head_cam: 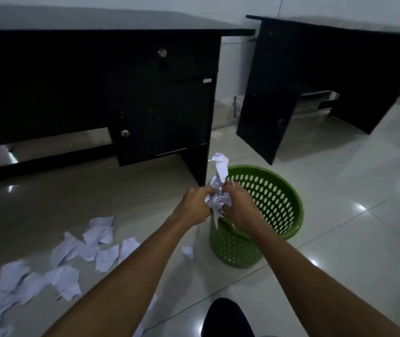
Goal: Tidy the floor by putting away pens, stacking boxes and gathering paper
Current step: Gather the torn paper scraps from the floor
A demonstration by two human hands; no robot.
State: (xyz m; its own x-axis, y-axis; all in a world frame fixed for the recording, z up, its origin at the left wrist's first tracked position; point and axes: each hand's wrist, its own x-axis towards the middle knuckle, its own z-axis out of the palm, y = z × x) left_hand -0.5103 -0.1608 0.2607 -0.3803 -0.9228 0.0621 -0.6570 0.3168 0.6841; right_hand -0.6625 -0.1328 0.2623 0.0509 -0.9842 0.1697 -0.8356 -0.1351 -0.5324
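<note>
Forearms, both bare, rise from the lower edge, with a dark rounded shape (228, 317) between them that may be a knee or a shoe; I cannot tell which. To the left of them, torn white paper scraps (67, 263) lie strewn over the glossy pale tiled floor (340, 239), and one small scrap sits just beside the base of the bin.

Further out, the left hand (194, 205) and right hand (240, 207) meet, the fingers of each curled tight round a wad of crumpled white paper (218, 198) pressed between them, with a loose tail sticking up. The wad hangs over the near rim of a green perforated plastic basket (233, 249) that stands on the floor.

The step in hand looks like gathering paper: one bunch is squeezed small and about ready to drop. The next move likely calls for shifting the wad a little farther over the mouth, then loosening both grips together so no tail catches the rim. Many scraps remain on the floor. No pens or boxes show.

Behind stands a black wooden desk (160, 105), and a second black desk (315, 69) lies farther right.
</note>
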